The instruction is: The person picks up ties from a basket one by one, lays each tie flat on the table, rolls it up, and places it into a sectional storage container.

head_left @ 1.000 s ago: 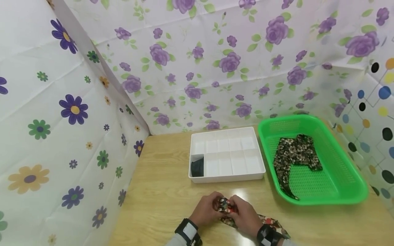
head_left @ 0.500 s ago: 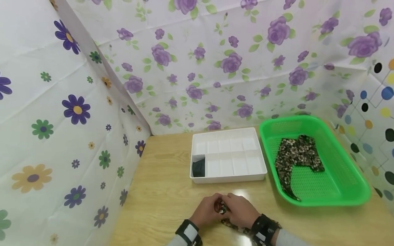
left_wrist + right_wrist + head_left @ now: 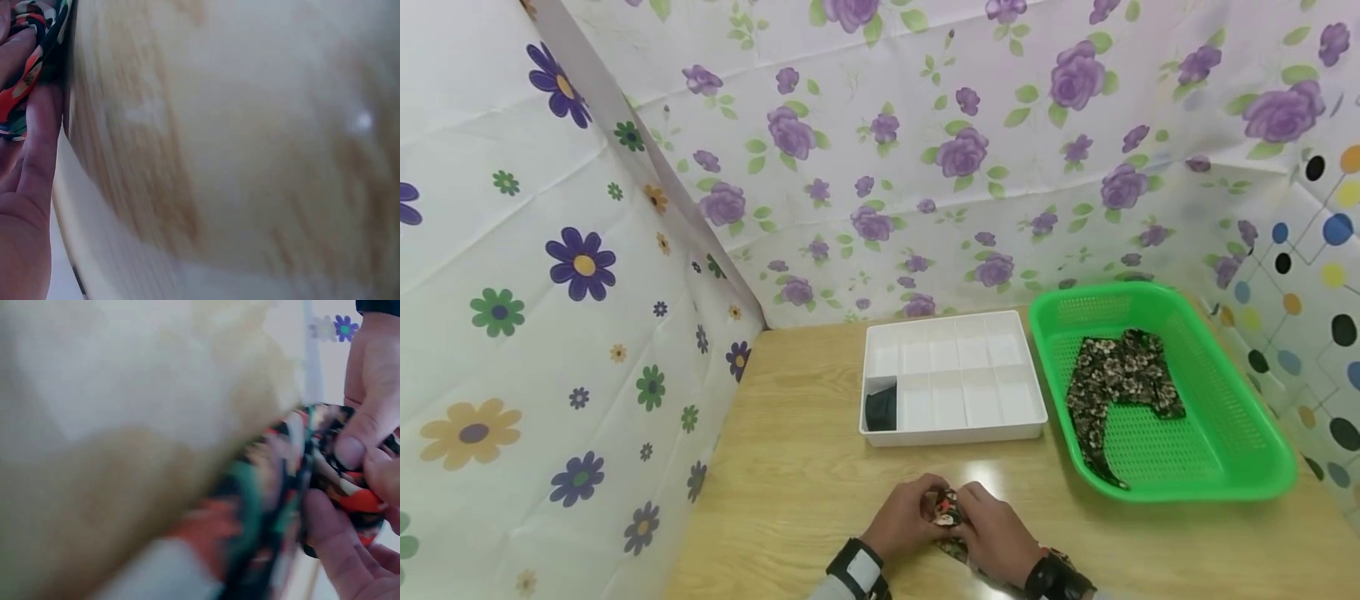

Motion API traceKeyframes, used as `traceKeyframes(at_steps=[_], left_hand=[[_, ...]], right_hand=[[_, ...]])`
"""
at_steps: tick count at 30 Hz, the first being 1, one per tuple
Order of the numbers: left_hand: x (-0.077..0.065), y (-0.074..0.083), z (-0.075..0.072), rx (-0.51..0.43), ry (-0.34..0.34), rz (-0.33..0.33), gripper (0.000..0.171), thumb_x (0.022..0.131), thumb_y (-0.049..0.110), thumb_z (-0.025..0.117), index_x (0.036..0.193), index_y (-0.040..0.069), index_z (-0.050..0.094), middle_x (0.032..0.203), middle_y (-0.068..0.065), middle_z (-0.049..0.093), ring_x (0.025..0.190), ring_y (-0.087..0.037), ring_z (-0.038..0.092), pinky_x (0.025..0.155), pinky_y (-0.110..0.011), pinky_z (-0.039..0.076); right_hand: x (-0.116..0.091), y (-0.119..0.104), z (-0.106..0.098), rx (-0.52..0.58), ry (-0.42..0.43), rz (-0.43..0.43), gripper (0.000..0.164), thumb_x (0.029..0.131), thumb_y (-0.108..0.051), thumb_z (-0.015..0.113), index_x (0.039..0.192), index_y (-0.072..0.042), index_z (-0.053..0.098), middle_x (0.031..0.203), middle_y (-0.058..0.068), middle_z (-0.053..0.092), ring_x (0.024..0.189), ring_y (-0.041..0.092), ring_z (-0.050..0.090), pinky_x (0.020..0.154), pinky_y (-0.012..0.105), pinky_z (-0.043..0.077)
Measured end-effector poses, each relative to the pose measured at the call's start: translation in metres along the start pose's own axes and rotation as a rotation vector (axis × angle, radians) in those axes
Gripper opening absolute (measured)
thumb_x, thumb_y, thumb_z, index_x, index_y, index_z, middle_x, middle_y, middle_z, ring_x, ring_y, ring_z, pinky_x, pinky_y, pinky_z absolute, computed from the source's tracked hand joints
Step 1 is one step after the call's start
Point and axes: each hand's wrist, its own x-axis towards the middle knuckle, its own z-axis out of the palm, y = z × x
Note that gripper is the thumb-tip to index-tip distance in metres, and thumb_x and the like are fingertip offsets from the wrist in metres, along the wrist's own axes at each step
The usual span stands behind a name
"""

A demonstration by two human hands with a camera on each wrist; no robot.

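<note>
Between both hands is a partly rolled necktie printed in red, green, black and cream. My left hand grips the roll from the left, thumb and fingers around it. Opposite, my right hand pinches the roll with thumb and fingers. In the right wrist view the loose length of the necktie runs down from the coil, and both thumbs press on the coil. The left wrist view shows only part of the rolled fabric at its left edge. My right hand and forearm hide much of the tail in the head view.
A white divided tray stands beyond the hands, with a dark folded or rolled cloth in its front-left compartment. To the right is a green basket holding a dark floral cloth strip. Patterned sheets surround the wooden table.
The right hand turned over the roll half a second ago and has since turned back, showing the coil again. Less of the loose tail shows beside the right wrist than one second ago.
</note>
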Motion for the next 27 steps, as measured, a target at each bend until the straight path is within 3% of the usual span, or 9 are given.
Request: traceKeyframes(at_steps=[3,8,11,18,22,27], left_hand=[[-0.002,0.0,-0.003,-0.078,-0.048,-0.019,0.058,0.078,0.025,0.092,0.128,0.024,0.063,0.108,0.007,0.071,0.076,0.005,0.057,0.067,-0.016,0.051],[-0.005,0.001,-0.015,-0.332,-0.198,-0.088,0.071,0.08,0.007,0.088,0.142,0.021,0.056,0.131,0.001,0.067,0.095,-0.001,0.068,0.081,-0.02,0.058],[-0.006,0.001,-0.015,-0.383,-0.211,-0.089,0.074,0.081,0.003,0.086,0.147,0.015,0.053,0.138,-0.005,0.065,0.101,-0.003,0.07,0.085,-0.021,0.059],[-0.006,0.0,-0.004,-0.295,-0.104,-0.085,0.071,0.084,0.006,0.085,0.147,0.013,0.054,0.145,-0.012,0.063,0.099,0.001,0.069,0.085,-0.017,0.058],[-0.004,-0.005,-0.003,-0.279,-0.098,-0.053,0.071,0.085,0.006,0.084,0.148,0.014,0.053,0.145,-0.011,0.063,0.104,-0.001,0.069,0.087,-0.018,0.058],[-0.005,-0.01,-0.007,-0.157,-0.107,-0.022,0.074,0.081,0.011,0.088,0.147,0.02,0.055,0.138,0.001,0.067,0.111,0.0,0.063,0.093,-0.021,0.054]], right_hand=[[-0.005,0.004,0.005,0.042,0.041,0.01,0.035,0.092,-0.015,0.077,0.09,-0.023,0.042,0.1,-0.01,0.044,0.072,-0.001,0.044,0.061,0.016,0.041],[-0.003,0.008,0.003,0.093,0.078,-0.01,0.038,0.089,-0.012,0.079,0.09,-0.022,0.043,0.093,-0.012,0.04,0.074,-0.001,0.044,0.062,0.017,0.04],[0.001,0.01,-0.001,0.101,0.058,-0.004,0.039,0.088,-0.013,0.08,0.087,-0.022,0.042,0.088,-0.012,0.038,0.074,-0.001,0.044,0.062,0.019,0.039],[0.009,0.008,-0.009,0.204,-0.026,0.145,0.04,0.088,-0.014,0.081,0.082,-0.021,0.042,0.077,-0.008,0.042,0.067,0.003,0.043,0.059,0.021,0.036],[0.014,0.006,-0.012,0.25,-0.037,0.193,0.036,0.087,-0.012,0.081,0.083,-0.019,0.046,0.076,-0.007,0.048,0.066,0.005,0.046,0.058,0.022,0.037],[0.014,0.002,-0.012,0.291,-0.079,0.203,0.033,0.088,-0.012,0.079,0.085,-0.017,0.047,0.077,-0.005,0.047,0.066,0.006,0.046,0.058,0.023,0.036]])
